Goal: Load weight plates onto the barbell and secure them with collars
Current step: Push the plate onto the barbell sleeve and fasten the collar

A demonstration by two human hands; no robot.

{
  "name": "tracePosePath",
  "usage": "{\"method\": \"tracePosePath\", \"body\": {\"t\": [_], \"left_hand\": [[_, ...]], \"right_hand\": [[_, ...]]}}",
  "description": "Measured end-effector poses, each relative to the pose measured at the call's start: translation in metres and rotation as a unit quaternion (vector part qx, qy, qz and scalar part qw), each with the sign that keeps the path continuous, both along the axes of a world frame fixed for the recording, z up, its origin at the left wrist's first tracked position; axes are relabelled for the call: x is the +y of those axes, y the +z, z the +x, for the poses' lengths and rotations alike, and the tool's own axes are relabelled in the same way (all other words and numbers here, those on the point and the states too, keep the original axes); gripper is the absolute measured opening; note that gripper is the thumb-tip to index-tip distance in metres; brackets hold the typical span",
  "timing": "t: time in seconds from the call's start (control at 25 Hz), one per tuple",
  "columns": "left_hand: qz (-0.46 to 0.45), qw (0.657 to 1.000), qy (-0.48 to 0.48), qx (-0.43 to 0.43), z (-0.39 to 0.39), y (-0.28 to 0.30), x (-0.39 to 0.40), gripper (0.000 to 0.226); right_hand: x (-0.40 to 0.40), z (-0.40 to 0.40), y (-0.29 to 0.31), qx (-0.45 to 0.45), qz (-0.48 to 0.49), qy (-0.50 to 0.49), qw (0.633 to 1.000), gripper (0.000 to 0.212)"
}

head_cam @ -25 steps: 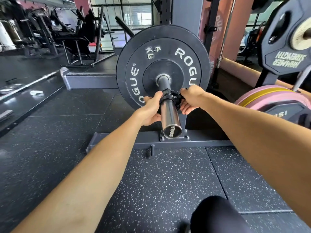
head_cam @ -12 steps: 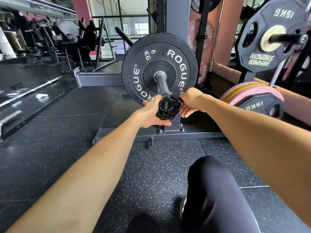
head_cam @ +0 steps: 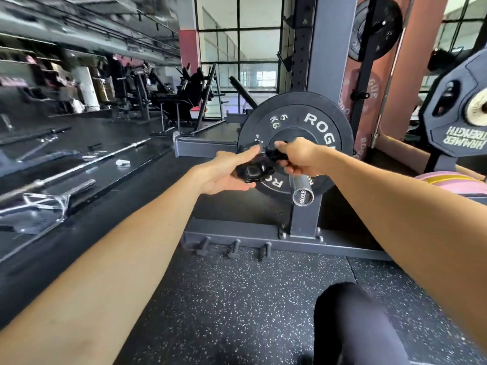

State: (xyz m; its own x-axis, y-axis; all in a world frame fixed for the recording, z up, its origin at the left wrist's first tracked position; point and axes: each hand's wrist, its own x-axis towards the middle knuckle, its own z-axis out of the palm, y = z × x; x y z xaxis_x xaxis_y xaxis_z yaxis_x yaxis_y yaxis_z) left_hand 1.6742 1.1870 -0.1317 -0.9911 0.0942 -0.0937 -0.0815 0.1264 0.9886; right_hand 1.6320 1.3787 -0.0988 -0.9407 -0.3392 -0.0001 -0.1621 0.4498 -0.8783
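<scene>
At centre frame, both hands, left (head_cam: 226, 173) and right (head_cam: 299, 158), grasp the black plastic collar (head_cam: 254, 171) off the chrome barbell sleeve (head_cam: 301, 189); judging by this, the collar step is in hand, and next it needs sliding against the black rubber plate (head_cam: 313, 122).

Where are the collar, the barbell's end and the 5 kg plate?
collar (head_cam: 254, 171), head view, its round black body between both hands.
barbell sleeve (head_cam: 302, 194), head view, its chrome end cap.
5 kg Rogue plate (head_cam: 295, 122), head view, its black upper face.
</scene>
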Motion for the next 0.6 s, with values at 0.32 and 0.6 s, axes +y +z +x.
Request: {"method": "tracePosePath", "body": {"t": [0.32, 0.6], "left_hand": [[-0.065, 0.989, 0.105, 0.081, -0.061, 0.043, -0.098, 0.043], [-0.094, 0.973, 0.185, 0.104, -0.195, 0.059, -0.179, 0.079]], "right_hand": [[-0.096, -0.099, 0.035, 0.003, -0.072, 0.062, 0.996, 0.040], [-0.190, -0.230, 0.060, 0.088, 0.009, 0.007, 0.996, 0.039]]}}
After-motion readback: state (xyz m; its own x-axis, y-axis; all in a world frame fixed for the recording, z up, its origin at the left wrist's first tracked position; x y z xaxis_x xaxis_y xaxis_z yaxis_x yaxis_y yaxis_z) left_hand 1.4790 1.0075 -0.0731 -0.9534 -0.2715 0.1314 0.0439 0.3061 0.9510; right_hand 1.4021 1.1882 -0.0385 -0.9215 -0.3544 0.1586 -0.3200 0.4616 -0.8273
